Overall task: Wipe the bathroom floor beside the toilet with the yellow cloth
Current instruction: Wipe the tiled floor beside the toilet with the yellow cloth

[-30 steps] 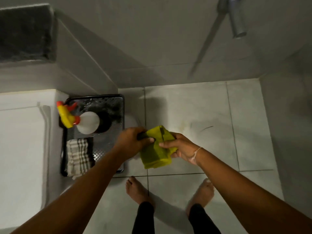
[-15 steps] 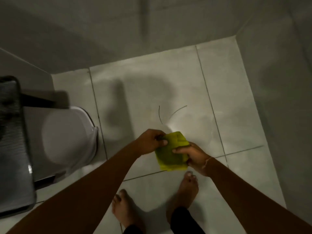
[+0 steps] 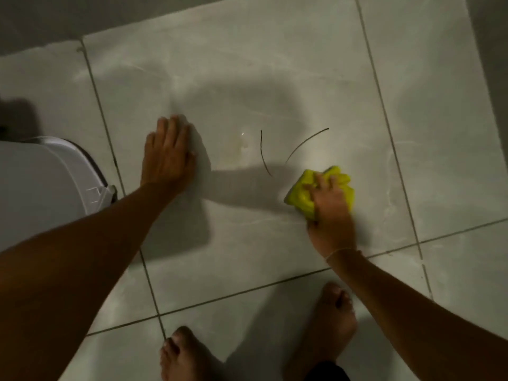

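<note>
Left hand (image 3: 167, 155) flat and spread on the tiled floor (image 3: 247, 64), right hand (image 3: 331, 213) gripping the bunched yellow cloth (image 3: 299, 192) against the tile, toilet (image 3: 41, 185) just left, two dark curved marks (image 3: 264, 155) between the hands

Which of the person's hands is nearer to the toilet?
Left. The left hand lies flat on the floor just right of the toilet; the right hand presses the yellow cloth farther right.

Your right hand (image 3: 330, 207) covers most of the yellow cloth (image 3: 301, 192), so only its crumpled edges show past your fingers, and you can't tell how much cloth sits under the palm. The toilet (image 3: 41, 185), far left of that grip, is cut by the left edge. Your left hand (image 3: 167, 158) is motion-blurred at the fingertips; both feet (image 3: 336, 314) run off the bottom edge.
</note>
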Demonstrator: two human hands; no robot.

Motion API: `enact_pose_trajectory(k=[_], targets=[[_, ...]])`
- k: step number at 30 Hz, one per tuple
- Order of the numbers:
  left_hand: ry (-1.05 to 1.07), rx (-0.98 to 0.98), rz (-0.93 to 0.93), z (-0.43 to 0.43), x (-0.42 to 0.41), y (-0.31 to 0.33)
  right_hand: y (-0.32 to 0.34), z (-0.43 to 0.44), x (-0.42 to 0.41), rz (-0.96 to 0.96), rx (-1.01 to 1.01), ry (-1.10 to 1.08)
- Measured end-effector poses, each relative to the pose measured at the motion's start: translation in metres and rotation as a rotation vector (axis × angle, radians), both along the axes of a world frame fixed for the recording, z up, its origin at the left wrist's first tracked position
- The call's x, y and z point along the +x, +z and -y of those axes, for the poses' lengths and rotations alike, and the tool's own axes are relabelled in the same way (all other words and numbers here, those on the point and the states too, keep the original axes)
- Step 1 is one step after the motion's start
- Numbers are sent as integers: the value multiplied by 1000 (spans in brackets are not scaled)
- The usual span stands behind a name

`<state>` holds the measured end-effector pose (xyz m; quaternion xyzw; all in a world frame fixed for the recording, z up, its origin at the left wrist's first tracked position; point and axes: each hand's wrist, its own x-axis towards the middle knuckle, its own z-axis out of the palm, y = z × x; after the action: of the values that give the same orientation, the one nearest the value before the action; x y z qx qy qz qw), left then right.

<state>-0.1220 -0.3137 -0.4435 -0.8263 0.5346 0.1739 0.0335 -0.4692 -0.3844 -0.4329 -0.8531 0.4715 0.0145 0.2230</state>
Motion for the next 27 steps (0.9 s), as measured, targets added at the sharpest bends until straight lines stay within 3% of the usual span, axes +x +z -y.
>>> enact_pose_trajectory(k=[2,5,7,10,11,12,15,16,19,21,22,24,26,27], targets=[[-23,-19,7,-3,9,-14,-14,-25,-1,-85,92,121],[-37,-60,30,-7,17,-33,-20,-65,-38,-102,71,206],[-22,-74,27,-7,24,-38,-23,-59,-53,-135,62,-2],[-16,-105,40,-7,33,-42,-29,5,6,-108,67,-565],[-26,-116,47,-7,34,-44,-30,23,28,-82,71,-561],[-31,-127,47,-6,33,-45,-34,30,39,-89,27,-427],[-22,-127,40,-6,33,-43,-40,-4,1,-119,-61,255],[-25,-123,43,-6,32,-42,-31,-18,-26,-153,-13,297],[-41,-127,63,-6,30,-40,-25,1,-48,-131,54,-155],[-49,-146,87,-8,30,-46,-30,56,5,-66,61,-521],[-51,-161,95,-9,31,-49,-31,80,34,-23,59,-554],[-52,-187,106,-9,32,-53,-38,85,52,-22,-25,-236],[-51,-203,116,-10,30,-53,-38,56,16,-74,-45,152],[-38,-215,121,-12,28,-51,-30,45,-13,-101,-5,170]])
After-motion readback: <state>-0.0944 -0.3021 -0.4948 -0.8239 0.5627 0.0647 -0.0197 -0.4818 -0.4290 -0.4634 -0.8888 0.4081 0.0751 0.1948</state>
